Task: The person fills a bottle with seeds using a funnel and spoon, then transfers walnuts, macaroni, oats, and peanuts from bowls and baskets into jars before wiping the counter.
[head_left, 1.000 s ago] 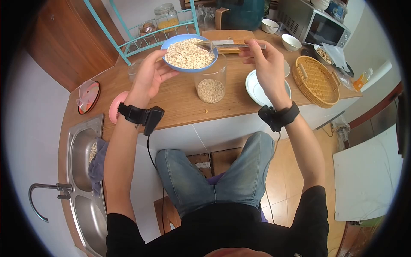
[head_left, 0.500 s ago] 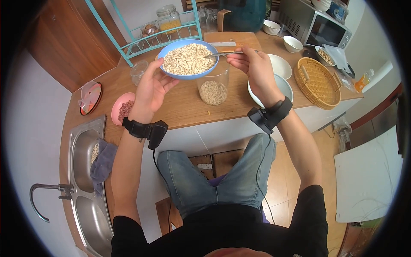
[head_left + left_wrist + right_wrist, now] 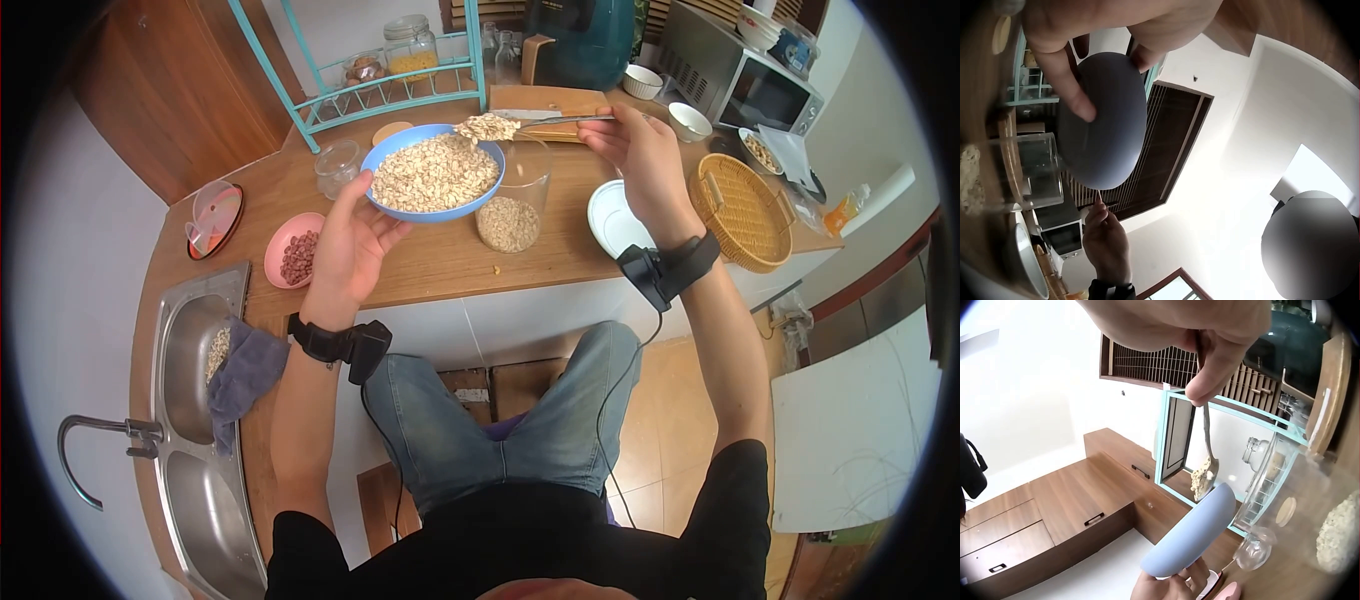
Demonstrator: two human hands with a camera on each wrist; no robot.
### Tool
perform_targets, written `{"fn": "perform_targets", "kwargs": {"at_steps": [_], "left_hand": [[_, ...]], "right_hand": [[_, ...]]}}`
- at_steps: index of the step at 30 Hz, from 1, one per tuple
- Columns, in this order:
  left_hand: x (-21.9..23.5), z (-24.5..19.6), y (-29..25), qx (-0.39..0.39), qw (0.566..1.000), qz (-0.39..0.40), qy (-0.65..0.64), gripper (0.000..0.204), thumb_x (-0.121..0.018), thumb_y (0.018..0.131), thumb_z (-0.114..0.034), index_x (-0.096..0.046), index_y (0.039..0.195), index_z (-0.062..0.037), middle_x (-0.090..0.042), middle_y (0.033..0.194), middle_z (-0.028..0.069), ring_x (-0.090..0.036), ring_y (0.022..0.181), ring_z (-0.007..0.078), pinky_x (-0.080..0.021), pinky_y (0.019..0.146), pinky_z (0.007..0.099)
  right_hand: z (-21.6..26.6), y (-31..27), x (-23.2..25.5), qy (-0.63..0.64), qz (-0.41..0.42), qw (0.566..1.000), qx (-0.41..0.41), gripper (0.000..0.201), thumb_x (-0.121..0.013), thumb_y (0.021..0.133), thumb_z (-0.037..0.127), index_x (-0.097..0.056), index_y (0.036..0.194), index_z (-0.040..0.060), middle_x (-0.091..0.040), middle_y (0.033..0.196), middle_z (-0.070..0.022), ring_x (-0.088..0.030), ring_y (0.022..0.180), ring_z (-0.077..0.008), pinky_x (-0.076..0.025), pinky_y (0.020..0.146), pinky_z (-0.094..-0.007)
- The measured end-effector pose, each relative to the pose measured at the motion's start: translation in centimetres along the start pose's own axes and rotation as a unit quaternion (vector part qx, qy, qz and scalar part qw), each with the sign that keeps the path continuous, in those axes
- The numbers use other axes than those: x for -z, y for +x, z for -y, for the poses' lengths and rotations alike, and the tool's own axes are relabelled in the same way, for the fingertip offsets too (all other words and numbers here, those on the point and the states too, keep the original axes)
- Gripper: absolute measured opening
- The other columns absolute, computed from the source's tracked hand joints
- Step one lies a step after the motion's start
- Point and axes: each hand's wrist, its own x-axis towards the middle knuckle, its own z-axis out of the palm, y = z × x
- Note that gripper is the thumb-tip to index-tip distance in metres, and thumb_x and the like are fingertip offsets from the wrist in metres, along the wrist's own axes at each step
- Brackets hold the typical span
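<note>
A blue bowl (image 3: 428,213) full of rolled oats (image 3: 432,172) is held above the counter. My left hand (image 3: 348,250) grips it, thumb at its near left rim; in the left wrist view fingers (image 3: 1079,100) support its underside. My right hand (image 3: 645,160) pinches the handle of a metal spoon (image 3: 555,121). The spoon bears a heap of oats (image 3: 487,127) at the bowl's far right rim, and in the right wrist view the spoon (image 3: 1211,472) stands just over that rim. Below and right, an open clear jar (image 3: 535,185) stands partly filled with oats.
A pink bowl (image 3: 275,262) of reddish nuts or beans and a small glass jar (image 3: 338,168) stand to the left. White bowl (image 3: 608,215) and wicker basket (image 3: 745,215) are at right, cutting board (image 3: 550,98) and teal rack (image 3: 400,103) behind. The sink (image 3: 180,340) is lower left.
The spoon was in the oats half a second ago; now it is raised to the far right rim with a heap on it. The blue bowl has come slightly nearer to me.
</note>
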Motion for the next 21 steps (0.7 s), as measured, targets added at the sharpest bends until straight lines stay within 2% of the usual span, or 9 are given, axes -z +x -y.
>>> {"fn": "perform_targets", "kwargs": {"at_steps": [8,14,17,21], "left_hand": [[0.7,-0.3,-0.5,0.001,1.0,-0.007,-0.003,0.048,-0.061,0.092,-0.036,-0.051,0.127,-0.0044,-0.059,0.117,0.0094,-0.059,0.106,0.0204,-0.051,0.089,0.0347],[2.0,-0.7,-0.1,0.009,1.0,0.002,0.009,0.048,-0.06,0.092,-0.035,-0.051,0.127,-0.004,-0.059,0.117,0.0091,-0.059,0.106,0.021,-0.051,0.089,0.0357],[2.1,-1.1,0.2,0.02,0.999,0.02,0.017,0.047,-0.059,0.092,-0.035,-0.05,0.126,-0.0044,-0.06,0.115,0.008,-0.06,0.105,0.0194,-0.051,0.087,0.0342],[2.1,-1.2,1.1,0.041,0.997,0.06,0.017,0.045,-0.057,0.094,-0.033,-0.048,0.127,-0.0046,-0.061,0.117,0.0065,-0.061,0.104,0.0163,-0.052,0.083,0.0309]], "right_hand": [[1.1,0.0,1.1,-0.014,-0.038,0.999,-0.005,0.026,-0.044,0.098,0.014,-0.055,0.101,-0.0102,-0.067,0.097,-0.0252,-0.069,0.088,-0.0254,-0.057,0.082,-0.0286],[0.5,0.5,2.1,-0.074,-0.044,0.996,0.007,0.027,-0.045,0.098,0.014,-0.056,0.1,-0.0106,-0.067,0.094,-0.0243,-0.07,0.083,-0.0248,-0.058,0.079,-0.0288],[0.3,-0.1,1.6,-0.141,-0.025,0.989,0.034,0.03,-0.047,0.099,0.017,-0.057,0.099,-0.0114,-0.069,0.09,-0.0221,-0.071,0.08,-0.0228,-0.058,0.075,-0.0289],[0.7,-1.6,0.1,-0.285,0.023,0.95,0.129,0.033,-0.051,0.1,0.022,-0.061,0.096,-0.0091,-0.071,0.083,-0.0161,-0.071,0.074,-0.0202,-0.057,0.07,-0.0278]]}}
